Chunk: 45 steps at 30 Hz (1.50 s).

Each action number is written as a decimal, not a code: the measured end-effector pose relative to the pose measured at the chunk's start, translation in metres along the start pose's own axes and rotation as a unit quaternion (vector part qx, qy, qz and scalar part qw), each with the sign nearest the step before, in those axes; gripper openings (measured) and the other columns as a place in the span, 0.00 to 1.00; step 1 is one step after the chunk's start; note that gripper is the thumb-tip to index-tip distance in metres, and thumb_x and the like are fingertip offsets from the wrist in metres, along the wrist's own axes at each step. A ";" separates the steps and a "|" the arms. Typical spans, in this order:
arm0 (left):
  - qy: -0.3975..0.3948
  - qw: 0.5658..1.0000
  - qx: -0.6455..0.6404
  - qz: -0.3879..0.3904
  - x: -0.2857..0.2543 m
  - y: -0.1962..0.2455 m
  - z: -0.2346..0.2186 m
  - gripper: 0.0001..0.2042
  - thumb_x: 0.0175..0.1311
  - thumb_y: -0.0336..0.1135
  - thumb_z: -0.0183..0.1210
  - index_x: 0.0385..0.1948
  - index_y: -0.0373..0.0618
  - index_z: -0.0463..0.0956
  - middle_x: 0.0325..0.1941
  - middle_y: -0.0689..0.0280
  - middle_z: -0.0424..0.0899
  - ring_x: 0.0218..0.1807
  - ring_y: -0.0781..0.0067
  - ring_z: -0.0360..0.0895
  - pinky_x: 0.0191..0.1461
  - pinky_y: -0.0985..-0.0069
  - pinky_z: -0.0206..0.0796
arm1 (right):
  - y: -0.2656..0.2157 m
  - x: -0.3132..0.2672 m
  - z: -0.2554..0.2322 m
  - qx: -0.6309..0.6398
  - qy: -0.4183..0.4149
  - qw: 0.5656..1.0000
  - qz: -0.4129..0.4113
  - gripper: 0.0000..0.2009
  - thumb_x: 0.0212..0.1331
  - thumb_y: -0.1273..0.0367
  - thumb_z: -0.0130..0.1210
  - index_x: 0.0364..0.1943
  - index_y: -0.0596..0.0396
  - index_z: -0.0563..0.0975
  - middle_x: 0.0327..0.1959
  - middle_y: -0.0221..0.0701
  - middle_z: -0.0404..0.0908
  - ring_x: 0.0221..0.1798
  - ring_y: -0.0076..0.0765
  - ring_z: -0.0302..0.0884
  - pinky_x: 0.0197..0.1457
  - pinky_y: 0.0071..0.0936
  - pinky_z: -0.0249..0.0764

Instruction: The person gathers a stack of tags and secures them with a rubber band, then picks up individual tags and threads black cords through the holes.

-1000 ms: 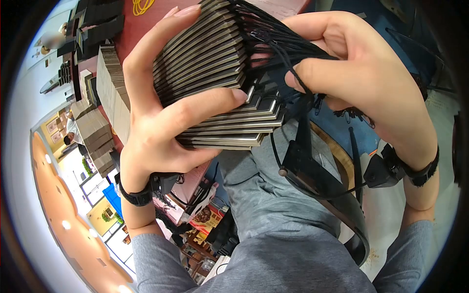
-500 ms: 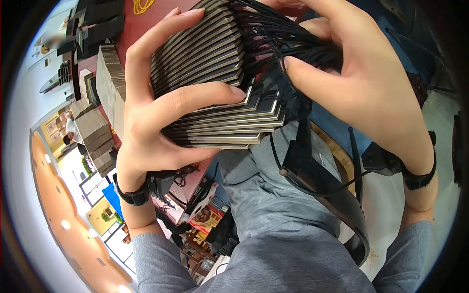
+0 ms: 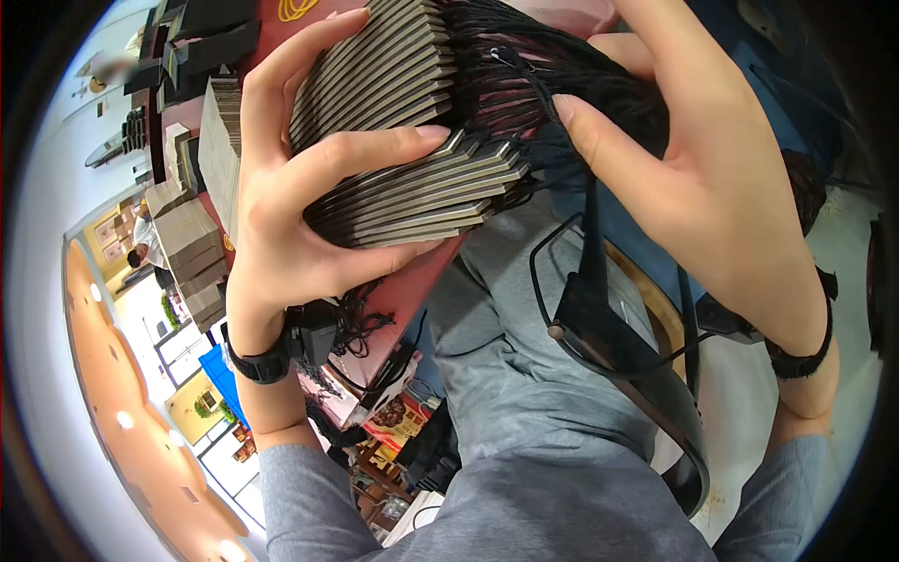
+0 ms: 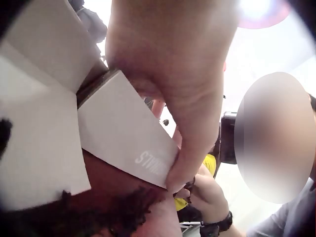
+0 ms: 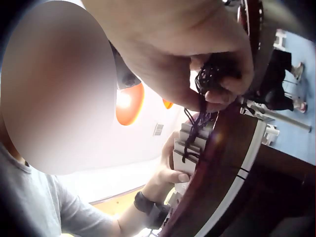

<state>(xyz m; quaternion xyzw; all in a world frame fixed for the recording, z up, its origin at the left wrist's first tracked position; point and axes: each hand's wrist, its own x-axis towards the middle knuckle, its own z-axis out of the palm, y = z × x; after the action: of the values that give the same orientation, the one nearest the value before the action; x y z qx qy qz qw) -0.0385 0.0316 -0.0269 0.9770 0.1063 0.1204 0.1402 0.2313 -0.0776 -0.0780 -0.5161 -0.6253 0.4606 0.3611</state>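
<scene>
A thick stack of hang tags (image 3: 375, 98), fanned at its edges, sits in my left hand (image 3: 276, 211), which grips it with spread, bent fingers around its side. One pale tag face (image 4: 123, 123) with faint lettering shows in the left wrist view. Black strings (image 3: 524, 89) run from the tags toward my right hand (image 3: 702, 178). The right wrist view shows that hand's fingers curled round the bunched strings (image 5: 217, 74). In the head view its thumb lies along the near side of the bundle.
Further stacks of tags (image 3: 192, 239) stand at the left on the reddish table (image 3: 412, 290). Yellow bands (image 3: 298, 9) lie at the far edge. A black curved strap-like piece (image 3: 618, 337) crosses over the lap. Loose black strings (image 3: 361, 323) are by the left wrist.
The tag stack has tipped and risen slightly with the left hand. The right hand has gone from a thumb-and-finger hold to a wider grasp round the strings, and has moved up.
</scene>
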 end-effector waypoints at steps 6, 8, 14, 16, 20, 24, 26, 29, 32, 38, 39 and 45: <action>0.023 0.999 -0.034 -0.018 -0.002 0.012 0.007 0.30 0.28 0.44 0.78 0.43 0.53 0.86 0.70 0.42 0.59 0.73 0.40 0.57 0.74 0.49 0.50 | -0.004 0.004 0.006 -0.060 0.027 0.996 -0.055 0.13 0.49 0.75 0.63 0.41 0.57 0.81 0.32 0.22 0.77 0.32 0.20 0.68 0.35 0.23 0.60; 0.013 0.998 -0.046 -0.045 0.002 0.022 0.004 0.29 0.29 0.44 0.78 0.43 0.53 0.86 0.70 0.42 0.58 0.73 0.40 0.57 0.74 0.50 0.49 | -0.002 0.002 0.007 -0.079 0.035 0.994 -0.072 0.13 0.49 0.75 0.63 0.41 0.56 0.82 0.32 0.22 0.77 0.32 0.21 0.68 0.35 0.23 0.60; -0.002 0.996 -0.060 -0.069 -0.004 0.014 0.003 0.27 0.32 0.48 0.75 0.41 0.52 0.87 0.71 0.40 0.57 0.73 0.39 0.57 0.74 0.51 0.48 | -0.019 -0.002 0.022 -0.140 0.055 0.981 -0.121 0.12 0.48 0.74 0.63 0.40 0.56 0.82 0.32 0.22 0.77 0.32 0.22 0.68 0.36 0.24 0.60; 0.008 0.996 -0.051 -0.074 -0.014 0.002 0.000 0.27 0.33 0.49 0.75 0.41 0.52 0.87 0.71 0.40 0.57 0.73 0.39 0.57 0.74 0.51 0.48 | -0.018 -0.003 0.022 -0.162 0.062 0.975 -0.139 0.12 0.48 0.74 0.64 0.39 0.56 0.82 0.31 0.22 0.77 0.32 0.22 0.68 0.36 0.25 0.60; -0.017 0.997 -0.044 -0.067 -0.010 0.009 0.000 0.28 0.32 0.50 0.75 0.42 0.52 0.87 0.71 0.40 0.56 0.73 0.38 0.56 0.74 0.51 0.48 | -0.002 -0.018 0.011 -0.206 0.077 0.960 -0.171 0.12 0.48 0.74 0.64 0.39 0.56 0.82 0.31 0.22 0.77 0.33 0.23 0.68 0.37 0.25 0.60; -0.006 0.996 -0.053 -0.074 0.000 0.018 0.004 0.28 0.31 0.51 0.75 0.42 0.55 0.87 0.72 0.40 0.55 0.73 0.37 0.56 0.74 0.50 0.49 | -0.013 -0.002 0.020 -0.251 0.092 0.942 -0.204 0.11 0.47 0.74 0.64 0.38 0.55 0.82 0.31 0.22 0.76 0.33 0.24 0.68 0.37 0.26 0.60; 0.005 0.997 -0.069 -0.042 0.003 0.019 0.003 0.27 0.31 0.51 0.75 0.41 0.56 0.88 0.71 0.41 0.55 0.73 0.37 0.55 0.74 0.50 0.49 | -0.016 0.005 0.025 -0.271 0.098 0.932 -0.221 0.11 0.47 0.74 0.65 0.38 0.55 0.83 0.30 0.22 0.76 0.33 0.24 0.68 0.37 0.26 0.60; -0.015 0.997 -0.059 -0.048 0.005 0.021 0.000 0.27 0.30 0.50 0.75 0.41 0.57 0.88 0.71 0.41 0.55 0.73 0.37 0.55 0.74 0.50 0.49 | -0.018 0.005 0.035 -0.267 0.125 0.931 -0.214 0.09 0.46 0.72 0.65 0.34 0.54 0.82 0.30 0.23 0.75 0.34 0.29 0.68 0.39 0.29 0.59; -0.012 0.997 -0.064 -0.046 0.004 0.022 0.000 0.28 0.31 0.51 0.75 0.42 0.57 0.87 0.71 0.41 0.55 0.73 0.38 0.56 0.74 0.51 0.49 | -0.018 0.008 0.037 -0.258 0.146 0.930 -0.216 0.07 0.45 0.71 0.65 0.30 0.53 0.81 0.29 0.25 0.74 0.36 0.33 0.69 0.40 0.32 0.59; -0.062 0.993 -0.078 -0.058 -0.005 0.008 -0.004 0.26 0.34 0.53 0.74 0.40 0.53 0.87 0.71 0.40 0.57 0.71 0.39 0.59 0.74 0.52 0.50 | -0.010 0.007 0.043 -0.182 0.169 0.930 -0.271 0.08 0.47 0.75 0.62 0.32 0.55 0.76 0.31 0.28 0.75 0.36 0.36 0.70 0.38 0.33 0.60; -0.066 0.996 -0.045 -0.034 -0.007 0.005 -0.004 0.27 0.35 0.55 0.74 0.39 0.51 0.86 0.70 0.39 0.57 0.71 0.38 0.59 0.73 0.51 0.49 | -0.011 0.008 0.043 -0.161 0.175 0.930 -0.280 0.08 0.47 0.76 0.61 0.33 0.55 0.75 0.31 0.28 0.76 0.35 0.37 0.70 0.38 0.33 0.60; -0.050 0.998 -0.030 -0.027 0.000 0.015 -0.001 0.31 0.39 0.66 0.69 0.38 0.49 0.82 0.70 0.37 0.58 0.71 0.34 0.58 0.73 0.47 0.47 | -0.016 0.006 0.036 -0.245 0.115 0.923 -0.273 0.07 0.48 0.77 0.59 0.33 0.57 0.75 0.29 0.30 0.77 0.31 0.37 0.68 0.37 0.32 0.60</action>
<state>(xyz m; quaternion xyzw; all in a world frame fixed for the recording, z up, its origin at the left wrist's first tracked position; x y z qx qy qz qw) -0.0365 0.0177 -0.0215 0.9740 0.1213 0.0707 0.1780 0.1922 -0.0801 -0.0742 -0.4469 -0.7898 0.1136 0.4044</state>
